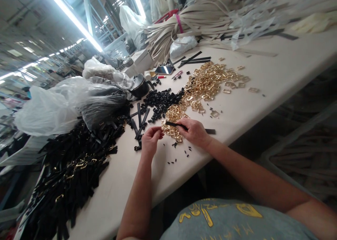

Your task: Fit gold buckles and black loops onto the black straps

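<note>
My right hand [195, 131] grips a black strap [174, 124], whose one end points left past my fingers while the other sticks out behind the hand. Close to that left end, my left hand [152, 138] has its fingertips pinched together beside a gold buckle; whether it holds anything is hidden. Both hands are just above a small heap of gold buckles [174, 112]. A larger pile of gold buckles [204, 80] lies beyond, with a pile of black loops [163, 101] to its left. Small black bits [172, 161] are scattered near the table edge.
Finished-looking black straps with buckles [76, 176] are heaped at the left. Clear plastic bags [58, 103], a black pot [139, 85] and a phone [164, 69] stand or lie behind. Long beige strips [205, 17] cover the far side. The table edge [252, 125] runs diagonally.
</note>
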The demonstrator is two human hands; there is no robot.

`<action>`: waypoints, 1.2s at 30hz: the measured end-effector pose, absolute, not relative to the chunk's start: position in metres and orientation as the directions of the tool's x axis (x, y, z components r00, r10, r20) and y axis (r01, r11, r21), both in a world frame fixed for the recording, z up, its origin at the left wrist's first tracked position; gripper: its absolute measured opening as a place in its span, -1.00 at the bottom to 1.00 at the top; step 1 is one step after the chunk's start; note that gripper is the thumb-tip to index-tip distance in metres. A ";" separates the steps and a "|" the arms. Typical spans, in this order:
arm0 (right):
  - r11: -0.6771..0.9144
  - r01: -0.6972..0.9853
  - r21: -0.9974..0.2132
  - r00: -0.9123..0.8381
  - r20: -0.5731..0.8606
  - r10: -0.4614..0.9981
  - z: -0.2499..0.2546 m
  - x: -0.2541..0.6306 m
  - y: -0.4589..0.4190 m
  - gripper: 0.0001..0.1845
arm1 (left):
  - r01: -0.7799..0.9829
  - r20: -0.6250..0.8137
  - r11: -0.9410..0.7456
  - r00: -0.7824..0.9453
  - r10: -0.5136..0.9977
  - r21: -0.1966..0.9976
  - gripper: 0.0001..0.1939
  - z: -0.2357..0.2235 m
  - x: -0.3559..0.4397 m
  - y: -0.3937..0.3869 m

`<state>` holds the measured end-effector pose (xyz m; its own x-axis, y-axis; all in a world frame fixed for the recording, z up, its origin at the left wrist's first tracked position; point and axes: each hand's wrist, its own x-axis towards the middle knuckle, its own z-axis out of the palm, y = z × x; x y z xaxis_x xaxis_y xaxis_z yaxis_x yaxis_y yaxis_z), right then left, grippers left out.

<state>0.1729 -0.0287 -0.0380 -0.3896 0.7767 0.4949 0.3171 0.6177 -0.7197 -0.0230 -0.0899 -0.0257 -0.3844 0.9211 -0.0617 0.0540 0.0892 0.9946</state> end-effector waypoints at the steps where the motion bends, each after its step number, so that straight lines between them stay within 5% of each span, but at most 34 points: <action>1: 0.616 0.311 -0.724 -0.393 0.491 0.777 -0.038 0.173 -0.029 -0.86 | -0.027 -0.097 0.094 -0.383 0.919 0.995 -0.69 -0.023 -0.022 -0.090; 10: 0.640 0.282 -0.715 -0.444 0.494 0.748 -0.040 0.172 -0.029 -0.86 | -0.433 -0.352 0.213 -0.273 0.895 0.876 -0.59 -0.015 -0.012 -0.091; 18: 0.604 0.249 -0.757 -0.456 0.458 0.763 -0.038 0.173 -0.030 -0.87 | -0.565 -0.467 0.258 -0.262 0.844 0.784 -0.69 -0.015 -0.013 -0.089; 28: 0.491 0.112 -0.864 -0.517 0.371 0.771 -0.038 0.174 -0.028 -0.81 | -0.352 -0.247 0.139 -0.282 0.927 0.926 -0.60 -0.019 -0.011 -0.089; 36: 0.157 -0.013 -0.987 -0.726 0.117 0.677 -0.026 0.185 -0.026 -0.74 | -0.193 -0.089 0.070 -0.094 0.992 0.979 -0.74 -0.015 -0.016 -0.094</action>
